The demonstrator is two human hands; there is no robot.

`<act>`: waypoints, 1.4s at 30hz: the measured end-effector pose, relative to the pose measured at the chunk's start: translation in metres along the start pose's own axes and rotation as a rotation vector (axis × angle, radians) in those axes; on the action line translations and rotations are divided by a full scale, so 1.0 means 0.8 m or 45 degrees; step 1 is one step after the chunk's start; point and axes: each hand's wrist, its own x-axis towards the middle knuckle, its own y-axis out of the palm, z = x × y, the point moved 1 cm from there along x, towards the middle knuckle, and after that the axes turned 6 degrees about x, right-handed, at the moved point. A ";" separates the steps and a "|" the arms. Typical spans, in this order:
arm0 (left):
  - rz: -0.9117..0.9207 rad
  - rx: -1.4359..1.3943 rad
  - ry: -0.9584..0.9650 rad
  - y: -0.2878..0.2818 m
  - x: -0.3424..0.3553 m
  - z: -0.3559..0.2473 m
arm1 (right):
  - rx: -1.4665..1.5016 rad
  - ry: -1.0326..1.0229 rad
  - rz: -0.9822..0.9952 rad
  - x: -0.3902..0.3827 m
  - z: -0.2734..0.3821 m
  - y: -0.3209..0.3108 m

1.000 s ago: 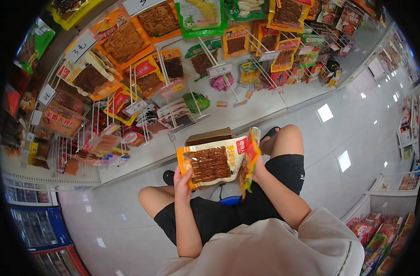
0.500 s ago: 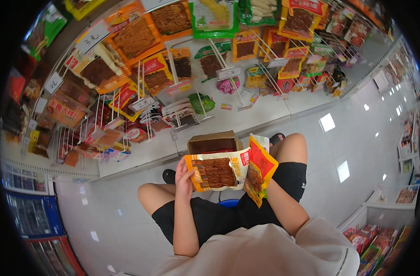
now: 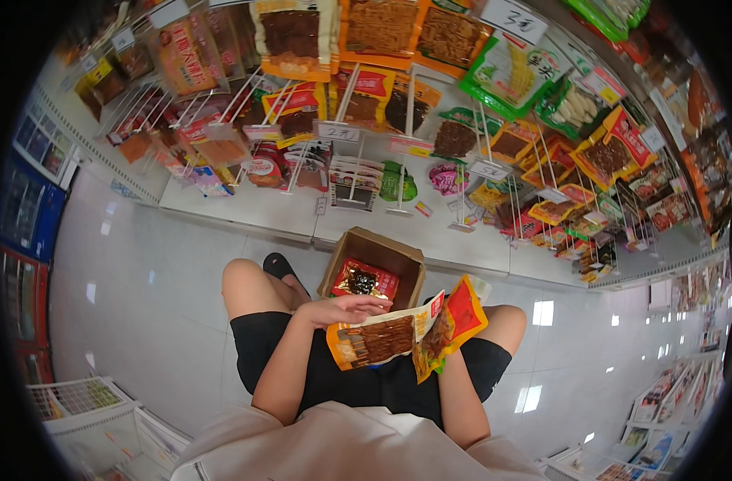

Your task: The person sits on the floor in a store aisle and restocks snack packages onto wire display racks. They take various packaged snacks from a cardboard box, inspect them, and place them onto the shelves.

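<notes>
the cream-and-orange package lies between the two hands, above the lap. its long axis slants: the orange end sits just below the left hand and nearer the body, while the cream end, with a red label, points away and rightward to the right hand's side. its brown window faces up. against that cream end leans a yellow-and-red packet, steeper, its red top pointing away and to the right.

the hands are apart. the left hand lies palm down, fingers nearly straight along the package's far edge and pointing toward the right hand; its thumb is hidden, so i cannot tell if it pinches. the right hand is behind the yellow-and-red packet, which covers its fingers, so i cannot tell how tightly they close. a pale sliver of another packet shows beyond it.

just beyond the left hand stands an open cardboard box with a red packet lying inside; the left fingers and the package overlap its near side from above. below the hands are black shorts, with a bare knee out to either side, and a dark sandal beyond the left hand. farther off, past the box, a white shelf crosses the view, bagged snacks hanging over it on wire hooks.
</notes>
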 end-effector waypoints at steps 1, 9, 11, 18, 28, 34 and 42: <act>-0.010 0.051 -0.059 -0.004 -0.005 0.003 | -0.048 0.059 0.031 0.000 0.005 0.014; -0.228 0.301 -0.264 -0.034 -0.025 0.036 | -0.128 -0.210 -0.391 -0.030 -0.004 0.127; -0.471 0.245 -0.208 -0.038 -0.030 0.032 | -0.128 -0.244 -0.355 -0.027 0.006 0.125; -0.762 -0.030 0.072 -0.024 0.012 0.042 | -0.114 -0.199 -0.282 -0.031 0.017 0.154; -0.601 -0.416 0.095 0.002 0.014 0.042 | -0.682 -0.169 -0.171 -0.038 -0.016 0.189; -0.605 -0.493 0.090 -0.003 0.023 0.066 | -0.800 -0.259 -0.175 -0.036 -0.025 0.173; -0.713 -0.427 0.001 -0.019 0.025 0.072 | -0.913 -0.381 -0.232 -0.035 -0.016 0.174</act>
